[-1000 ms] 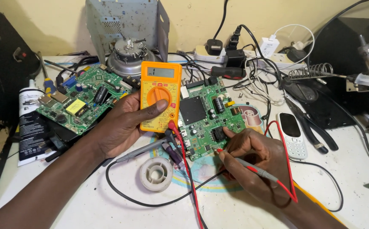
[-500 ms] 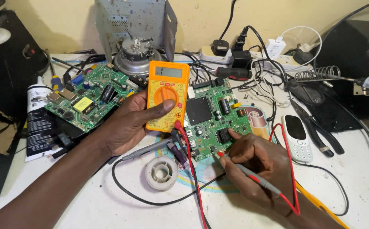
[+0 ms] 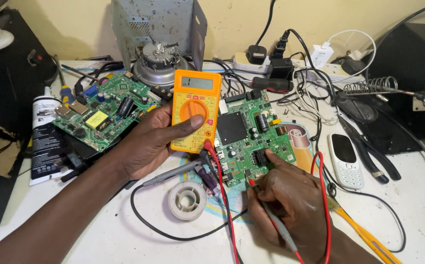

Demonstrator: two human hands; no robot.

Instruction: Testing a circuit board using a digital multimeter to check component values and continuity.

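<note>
- The left hand (image 3: 149, 142) is wrapped around an orange meter (image 3: 196, 110), thumb pressed on its round dial, fingers closed behind the case; the meter stands tilted up near the middle of the desk (image 3: 124, 234).
- The right hand (image 3: 290, 200) is closed around a red probe (image 3: 271, 215) in a pen-like grip, the tip touching the near edge of a green circuit board (image 3: 251, 137); the forefinger rests on a black part of that board.
- The board lies flat just right of the meter, its left edge tucked under it.
- Red and black leads (image 3: 222, 195) run from the meter's foot towards the front edge of the desk.
- A grey probe (image 3: 173, 172) lies loose below the left hand, near a white solder reel (image 3: 187, 199).
- A second green board (image 3: 102, 115) sits towards the left edge, beside a white and black tube (image 3: 46, 137).
- A white phone (image 3: 345, 160) and black pliers (image 3: 369, 151) lie right of the board.
- Open room shows only along the front left of the desk and at the front right corner; the back edge is crowded with plugs and cables.
</note>
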